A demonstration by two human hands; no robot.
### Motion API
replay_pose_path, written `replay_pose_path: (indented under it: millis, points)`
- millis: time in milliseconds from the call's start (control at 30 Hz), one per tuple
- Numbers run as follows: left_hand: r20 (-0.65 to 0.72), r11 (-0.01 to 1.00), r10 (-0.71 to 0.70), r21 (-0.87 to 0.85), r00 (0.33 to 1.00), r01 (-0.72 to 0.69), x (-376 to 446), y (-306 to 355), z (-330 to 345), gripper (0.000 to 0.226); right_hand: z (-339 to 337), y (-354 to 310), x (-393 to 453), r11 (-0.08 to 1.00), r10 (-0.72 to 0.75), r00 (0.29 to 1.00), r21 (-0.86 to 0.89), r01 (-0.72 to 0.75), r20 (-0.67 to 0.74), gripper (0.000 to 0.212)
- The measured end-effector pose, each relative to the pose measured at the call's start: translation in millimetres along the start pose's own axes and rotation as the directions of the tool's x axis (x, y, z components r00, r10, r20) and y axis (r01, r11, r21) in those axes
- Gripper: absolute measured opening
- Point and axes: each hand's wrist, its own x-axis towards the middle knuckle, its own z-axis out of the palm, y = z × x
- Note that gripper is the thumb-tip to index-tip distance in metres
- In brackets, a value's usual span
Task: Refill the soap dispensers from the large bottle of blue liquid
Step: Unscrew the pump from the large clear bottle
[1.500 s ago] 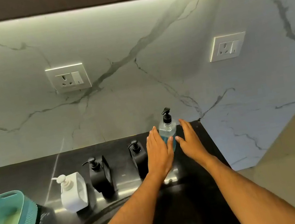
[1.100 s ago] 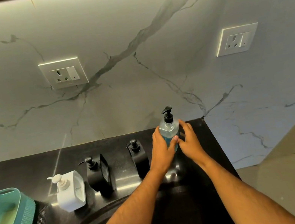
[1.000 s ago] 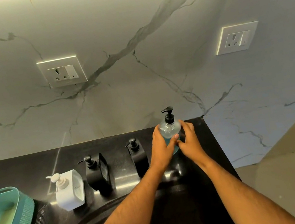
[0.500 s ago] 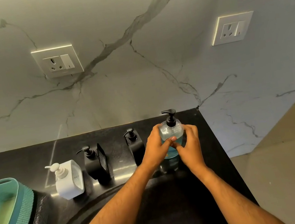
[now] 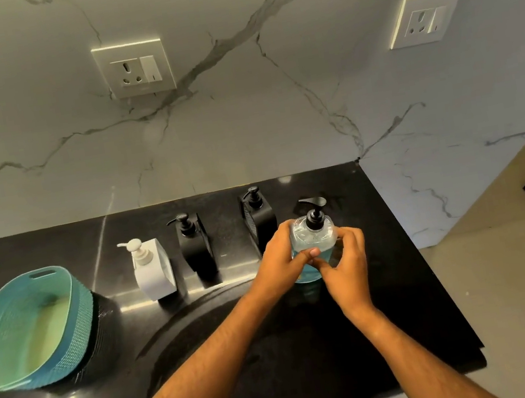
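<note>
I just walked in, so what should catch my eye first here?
Both hands, left hand and right hand, grip a clear bottle of blue liquid near the black counter's right end. Left of it stand two black dispensers, a white dispenser and a teal basket.

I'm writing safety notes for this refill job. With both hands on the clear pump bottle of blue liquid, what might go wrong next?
1. The clear pump bottle of blue liquid, gripped by the left hand and right hand, may slip and spill on the black countertop.
2. Swinging it leftward may topple the nearest black square dispenser.
</note>
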Motion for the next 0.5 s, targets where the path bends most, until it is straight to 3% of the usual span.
replay_pose_path:
  millis: [500]
  points:
    - [0.002, 0.999, -0.016, -0.034, 1.000, 0.017, -13, 3, 11, 0.067, -21, -8, -10, 0.995, 0.023, 0.998, -0.095, -0.018, 0.057, 0.060]
